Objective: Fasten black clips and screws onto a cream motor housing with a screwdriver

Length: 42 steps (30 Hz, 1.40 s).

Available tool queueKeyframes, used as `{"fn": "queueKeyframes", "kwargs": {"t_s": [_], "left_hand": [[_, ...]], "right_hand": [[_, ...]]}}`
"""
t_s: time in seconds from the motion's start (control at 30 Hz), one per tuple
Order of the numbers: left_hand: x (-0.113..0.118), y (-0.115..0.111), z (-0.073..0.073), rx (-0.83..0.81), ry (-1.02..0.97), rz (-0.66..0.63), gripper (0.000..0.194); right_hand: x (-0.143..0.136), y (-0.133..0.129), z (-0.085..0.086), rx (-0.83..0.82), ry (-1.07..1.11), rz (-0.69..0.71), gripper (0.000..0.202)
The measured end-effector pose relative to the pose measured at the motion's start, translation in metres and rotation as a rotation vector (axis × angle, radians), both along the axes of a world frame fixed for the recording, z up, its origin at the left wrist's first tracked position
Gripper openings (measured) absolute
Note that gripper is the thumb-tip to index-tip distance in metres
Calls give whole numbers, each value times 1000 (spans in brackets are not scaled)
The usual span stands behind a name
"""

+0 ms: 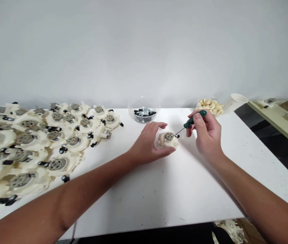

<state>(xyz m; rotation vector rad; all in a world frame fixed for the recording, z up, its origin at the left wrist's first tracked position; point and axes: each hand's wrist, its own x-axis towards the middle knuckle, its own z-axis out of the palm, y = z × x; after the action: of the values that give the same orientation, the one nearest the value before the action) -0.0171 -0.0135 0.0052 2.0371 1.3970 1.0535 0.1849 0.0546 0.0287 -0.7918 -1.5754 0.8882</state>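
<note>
On the white table lies a cream plastic housing (163, 140) with a round metal motor (169, 136) facing up and a small black part at its right side. My left hand (149, 144) curves around the housing's left side, thumb along its near edge and fingers behind it. My right hand (208, 135) is closed on a screwdriver (194, 119) with a dark green handle. Its thin shaft slants down to the left, and the tip is at the right edge of the motor, near the black part. Whether the tip touches a screw cannot be made out.
Many similar motor housings (57, 164) cover the table's left side. Behind my hands stand a clear bowl (145, 118) of small black and metal parts, a container of cream pieces (210, 105) and a white cup (236, 101). A second table (281, 123) is at the right.
</note>
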Motion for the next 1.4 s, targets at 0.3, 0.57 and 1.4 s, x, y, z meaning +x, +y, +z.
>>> {"fn": "queueKeyframes", "kwargs": {"t_s": [0.3, 0.57, 1.4], "left_hand": [[-1, 0, -3, -10, -39, 17, 53], [0, 1, -5, -4, -53, 28, 55], [-1, -3, 0, -88, -227, 182, 47]], "right_hand": [[1, 0, -3, -1, -45, -2, 27], [0, -2, -1, 66, -63, -42, 23], [3, -9, 2, 2, -73, 115, 24]]}}
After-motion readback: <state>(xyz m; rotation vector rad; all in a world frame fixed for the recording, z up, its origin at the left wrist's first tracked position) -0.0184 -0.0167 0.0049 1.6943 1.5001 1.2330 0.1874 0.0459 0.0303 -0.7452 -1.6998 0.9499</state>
